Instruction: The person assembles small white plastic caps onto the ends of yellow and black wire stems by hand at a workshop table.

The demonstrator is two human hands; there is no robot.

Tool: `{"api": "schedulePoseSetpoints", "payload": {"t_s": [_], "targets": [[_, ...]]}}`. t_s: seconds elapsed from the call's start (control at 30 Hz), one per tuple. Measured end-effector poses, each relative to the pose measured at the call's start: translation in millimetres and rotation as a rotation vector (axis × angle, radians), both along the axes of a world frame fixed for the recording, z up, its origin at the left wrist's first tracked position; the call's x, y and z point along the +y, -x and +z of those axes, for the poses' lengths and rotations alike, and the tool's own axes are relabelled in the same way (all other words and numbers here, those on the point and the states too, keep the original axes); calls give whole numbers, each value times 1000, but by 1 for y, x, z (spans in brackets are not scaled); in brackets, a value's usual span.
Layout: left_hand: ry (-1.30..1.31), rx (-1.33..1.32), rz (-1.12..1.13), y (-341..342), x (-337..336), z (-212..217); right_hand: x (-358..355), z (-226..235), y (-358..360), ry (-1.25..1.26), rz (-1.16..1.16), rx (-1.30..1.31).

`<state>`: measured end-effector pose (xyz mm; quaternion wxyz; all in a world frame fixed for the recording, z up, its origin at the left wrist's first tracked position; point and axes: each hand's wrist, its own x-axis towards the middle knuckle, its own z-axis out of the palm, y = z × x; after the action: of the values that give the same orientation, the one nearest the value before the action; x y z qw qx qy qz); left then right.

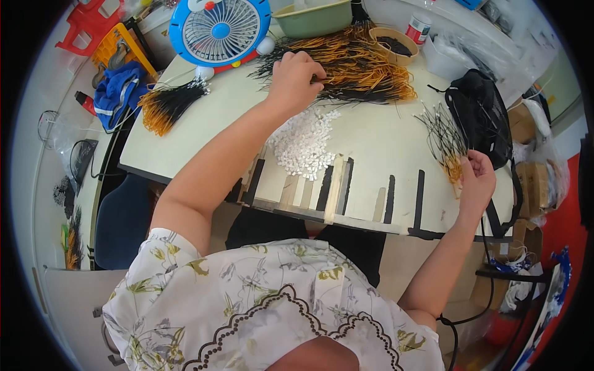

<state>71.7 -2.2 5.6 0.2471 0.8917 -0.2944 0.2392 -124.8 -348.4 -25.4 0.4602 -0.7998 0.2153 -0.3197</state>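
Observation:
A wide heap of black-and-orange wires [371,68] lies along the back of the cream table. My left hand [296,80] is at the heap's front left edge, fingers curled and closed on some of its wires; how many is hidden. At the right side, my right hand [477,179] pinches the orange end of a smaller wire bundle [447,139], whose black ends fan out away from me over the table. Between my hands, a pile of small white connector housings [303,142] is spread near the front edge.
Another wire bundle [170,106] lies at the left, beside a blue fan [220,31]. A green basin [315,20], a round tub [394,46] and a black bag [479,114] stand around the heap. Black and wooden strips [334,188] line the table's front edge.

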Motion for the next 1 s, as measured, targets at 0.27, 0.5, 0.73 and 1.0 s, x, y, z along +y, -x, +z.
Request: {"api": "schedulePoseSetpoints", "payload": {"t_s": [0.27,0.5,0.73,1.0], "targets": [[215,230,-413,-64,9,9,21,-2,-2,134,-114,-9],[890,621,-836,-80,1,50,22,-1,-2,106,-102,20],[694,387,-555,-70,-46,51,42,8,-2,179,-39,-101],[374,-202,-465,-44,-76,88,85,28,-13,133,352,-77]]}}
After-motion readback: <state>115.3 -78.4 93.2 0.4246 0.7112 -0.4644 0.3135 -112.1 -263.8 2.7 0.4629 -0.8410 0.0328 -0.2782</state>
